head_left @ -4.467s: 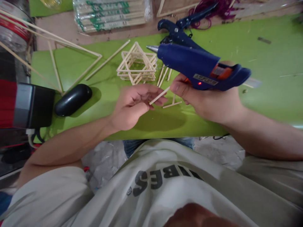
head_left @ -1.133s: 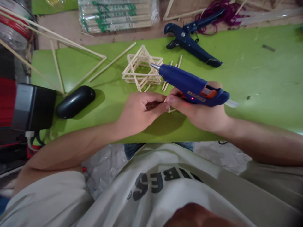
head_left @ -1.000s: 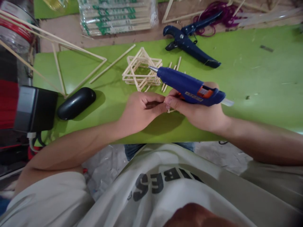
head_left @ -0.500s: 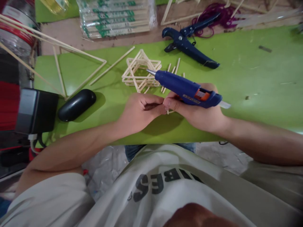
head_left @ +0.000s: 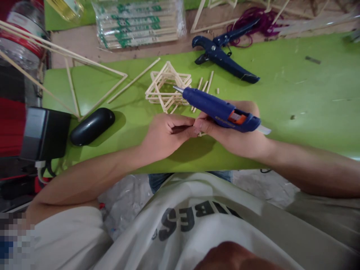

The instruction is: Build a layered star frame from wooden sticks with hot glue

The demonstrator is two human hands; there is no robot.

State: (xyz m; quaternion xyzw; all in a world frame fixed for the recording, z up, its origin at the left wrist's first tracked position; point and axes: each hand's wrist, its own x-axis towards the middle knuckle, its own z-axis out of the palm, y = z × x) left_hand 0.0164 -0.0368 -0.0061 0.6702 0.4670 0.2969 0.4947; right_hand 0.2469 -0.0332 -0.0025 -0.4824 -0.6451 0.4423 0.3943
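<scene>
My right hand is closed around a blue hot glue gun, whose metal tip points left and a clear glue stick pokes out of its back. With thumb and finger, the same hand also pinches small wooden sticks, mostly covered by the fingers. Fingertips of my left hand meet it there, pinched on the same small piece. Just beyond the hands lies a star-shaped frame of thin wooden sticks. Several short cut sticks lie to its right, partly behind the glue gun.
Dark blue cutters lie beyond the glue gun, near purple cord. Packaged chopsticks are at the back. To the left are a large stick triangle, a black oval case and a black power adapter.
The glue gun has shifted slightly left and down in my right hand. Both hands stay pinched together in nearly the same place.
</scene>
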